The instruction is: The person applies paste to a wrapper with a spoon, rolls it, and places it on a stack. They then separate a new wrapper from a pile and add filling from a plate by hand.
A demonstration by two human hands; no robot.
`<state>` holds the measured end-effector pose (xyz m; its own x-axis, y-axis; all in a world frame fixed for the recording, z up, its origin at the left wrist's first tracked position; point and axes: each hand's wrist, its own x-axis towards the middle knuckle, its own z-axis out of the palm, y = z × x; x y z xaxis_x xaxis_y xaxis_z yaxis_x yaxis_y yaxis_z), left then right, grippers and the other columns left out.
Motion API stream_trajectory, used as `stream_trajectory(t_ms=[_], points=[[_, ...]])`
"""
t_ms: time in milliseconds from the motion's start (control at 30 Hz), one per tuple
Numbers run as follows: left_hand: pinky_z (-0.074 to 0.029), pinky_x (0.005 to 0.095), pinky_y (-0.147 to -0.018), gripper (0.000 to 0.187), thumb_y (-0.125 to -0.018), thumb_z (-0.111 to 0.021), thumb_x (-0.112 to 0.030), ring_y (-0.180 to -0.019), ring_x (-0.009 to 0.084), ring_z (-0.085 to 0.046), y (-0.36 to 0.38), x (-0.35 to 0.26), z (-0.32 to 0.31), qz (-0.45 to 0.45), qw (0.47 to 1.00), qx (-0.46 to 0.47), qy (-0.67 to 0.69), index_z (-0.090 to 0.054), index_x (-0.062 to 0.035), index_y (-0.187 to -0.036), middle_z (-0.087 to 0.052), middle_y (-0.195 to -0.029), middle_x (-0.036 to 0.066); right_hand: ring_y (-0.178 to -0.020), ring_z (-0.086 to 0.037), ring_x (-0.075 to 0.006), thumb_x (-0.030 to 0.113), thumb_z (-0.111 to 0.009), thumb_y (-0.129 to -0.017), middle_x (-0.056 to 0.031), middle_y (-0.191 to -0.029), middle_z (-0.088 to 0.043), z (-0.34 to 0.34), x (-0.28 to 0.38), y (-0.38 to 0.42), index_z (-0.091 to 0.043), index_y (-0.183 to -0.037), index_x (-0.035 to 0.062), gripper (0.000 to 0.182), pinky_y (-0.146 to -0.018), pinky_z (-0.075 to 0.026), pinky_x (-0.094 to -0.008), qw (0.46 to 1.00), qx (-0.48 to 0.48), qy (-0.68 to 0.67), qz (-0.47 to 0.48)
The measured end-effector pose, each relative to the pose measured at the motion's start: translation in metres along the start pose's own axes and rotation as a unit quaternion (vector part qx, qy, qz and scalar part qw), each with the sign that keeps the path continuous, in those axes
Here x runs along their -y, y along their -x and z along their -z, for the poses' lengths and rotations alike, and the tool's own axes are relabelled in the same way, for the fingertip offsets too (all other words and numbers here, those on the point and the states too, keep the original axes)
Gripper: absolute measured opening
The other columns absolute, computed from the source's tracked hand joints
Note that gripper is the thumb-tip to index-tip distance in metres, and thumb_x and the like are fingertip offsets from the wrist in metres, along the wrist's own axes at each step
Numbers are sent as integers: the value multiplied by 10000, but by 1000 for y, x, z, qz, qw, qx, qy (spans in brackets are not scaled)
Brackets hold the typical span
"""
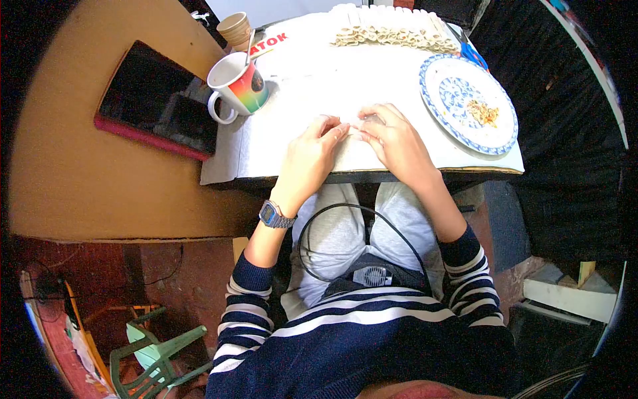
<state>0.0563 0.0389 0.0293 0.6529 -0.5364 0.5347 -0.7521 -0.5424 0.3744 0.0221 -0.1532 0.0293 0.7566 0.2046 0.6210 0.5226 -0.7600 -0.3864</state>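
Note:
My left hand (310,151) and my right hand (397,143) meet over the white table covering (299,93) near its front edge. The fingertips of both hands are pinched close together around something small and pale. It blends into the white surface, so I cannot make out what it is. To the right stands a blue-and-white patterned plate (432,100) with a small heap of shredded orange-brown filling (483,113) on it. At the back lies a row of several pale, thin rolls (395,33) with ruffled ends.
A multicoloured mug (240,85) with a spoon in it and a beige cup (234,30) stand at the back left. A tablet (159,100) in a red case lies on the brown table (60,146). Blue-handled scissors (473,56) lie behind the plate. Below left is a green chair (156,349).

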Motion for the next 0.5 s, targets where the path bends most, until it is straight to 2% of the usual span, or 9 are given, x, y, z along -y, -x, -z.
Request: stream_trajectory(t_ms=[300,500], points=[[-551,369,-848,228,-844,-675,2,-947,311,-691,3,9,-10,-19,997,-63,43,-720,-24,-1067,-708,-1022,165,-957,-626,-308,80,-594,-847,-123,-953,-646,7,2,-5,-658,-952,19,137,-830,-514,-405,998,59,36,6],[-545,371,-806,201,-837,-683,0,-905,312,-686,-2,9,-7,-27,995,-58,72,-722,-8,-1034,-710,-972,170,-962,-610,-306,52,-603,-825,-125,-938,-634,2,1,-5,-645,-959,17,145,-820,-512,-411,999,46,17,17]])
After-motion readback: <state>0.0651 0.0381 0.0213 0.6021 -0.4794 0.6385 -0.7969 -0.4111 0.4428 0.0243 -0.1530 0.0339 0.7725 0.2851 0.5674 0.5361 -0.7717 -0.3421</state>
